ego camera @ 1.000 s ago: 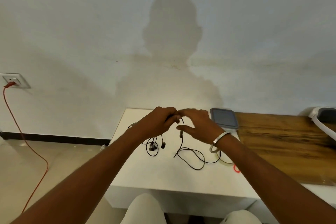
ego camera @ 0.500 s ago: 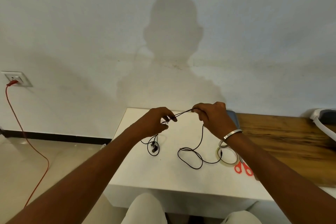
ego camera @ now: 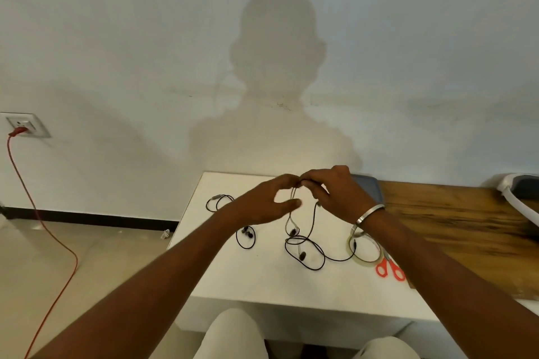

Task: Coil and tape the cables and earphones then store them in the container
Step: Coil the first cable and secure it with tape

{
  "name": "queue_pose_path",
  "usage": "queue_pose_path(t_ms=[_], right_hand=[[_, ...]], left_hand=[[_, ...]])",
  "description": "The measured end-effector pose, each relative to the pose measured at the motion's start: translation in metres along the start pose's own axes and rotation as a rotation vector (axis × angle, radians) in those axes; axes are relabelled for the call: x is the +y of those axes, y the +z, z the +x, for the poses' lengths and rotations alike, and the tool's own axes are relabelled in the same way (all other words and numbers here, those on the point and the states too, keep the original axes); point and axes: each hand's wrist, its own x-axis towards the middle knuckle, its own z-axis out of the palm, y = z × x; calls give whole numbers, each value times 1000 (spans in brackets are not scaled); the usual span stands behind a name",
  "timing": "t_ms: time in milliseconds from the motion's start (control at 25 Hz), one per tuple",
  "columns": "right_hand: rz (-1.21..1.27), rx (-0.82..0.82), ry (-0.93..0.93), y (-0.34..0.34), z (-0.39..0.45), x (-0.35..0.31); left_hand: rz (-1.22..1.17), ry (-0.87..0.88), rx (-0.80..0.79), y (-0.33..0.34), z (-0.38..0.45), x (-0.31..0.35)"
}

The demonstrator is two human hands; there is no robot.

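Earphones pinched between both hands, frame centre

I saw my left hand (ego camera: 267,201) and right hand (ego camera: 335,192) each with a closed grip on the earphones (ego camera: 303,245), their slack looped on the white tabletop (ego camera: 262,280) below.

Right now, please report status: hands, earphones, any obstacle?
Both hands pinch earphone cable above table. Coil unfinished, untaped. Tape roll nearby, nothing blocking.

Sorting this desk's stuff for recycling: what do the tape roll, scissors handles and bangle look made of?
Tape roll: clear, glossy plastic film, since the white table shows through the ring. Scissors handles: likely smooth moulded plastic, uniformly bright orange-red. Bangle: apparently polished metal, silvery with bright highlights.
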Motion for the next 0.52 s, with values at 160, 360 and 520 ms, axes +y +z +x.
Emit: queue_pose_path(t_ms=[160, 360, 520], right_hand=[[-10, 44, 19, -1, 1, 4], [-71, 127, 140, -8, -7, 25], [-182, 100, 278, -9, -15, 33]], left_hand=[[-53, -51, 84, 8, 7, 8], [-21, -90, 146, -11, -2, 4], [-32, -145, 138, -18, -8, 4]])
